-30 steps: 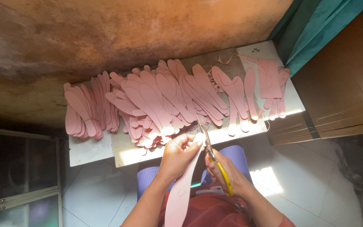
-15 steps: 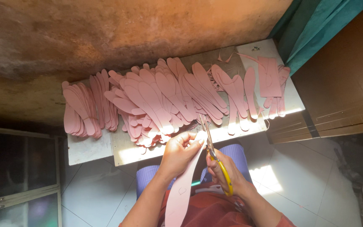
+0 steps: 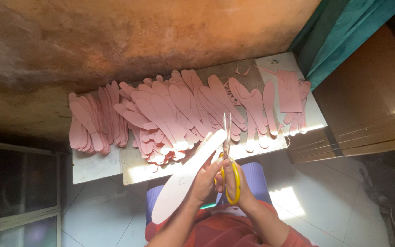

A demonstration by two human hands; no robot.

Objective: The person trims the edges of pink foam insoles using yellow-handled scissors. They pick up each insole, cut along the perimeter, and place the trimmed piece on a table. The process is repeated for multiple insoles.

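My left hand [image 3: 203,184] grips a long pink sole-shaped cutout [image 3: 181,183] that slants from lower left up toward the table edge. My right hand [image 3: 236,183] holds yellow-handled scissors [image 3: 228,160], blades pointing up along the cutout's right edge near its tip. Both hands are close together above my lap, just in front of the small table [image 3: 97,167]. A large pile of pink sole cutouts [image 3: 174,114] covers the tabletop.
Uncut pink sheet pieces and scraps [image 3: 291,93] lie at the table's right end. A rough orange-brown wall [image 3: 138,36] rises behind. A teal curtain [image 3: 339,32] and wooden panels [image 3: 371,114] are at right, white floor tiles [image 3: 316,196] below.
The cutout has turned in my left hand so its lit face slants up to the scissors. The scissors stay at its edge, and the view shifted slightly.
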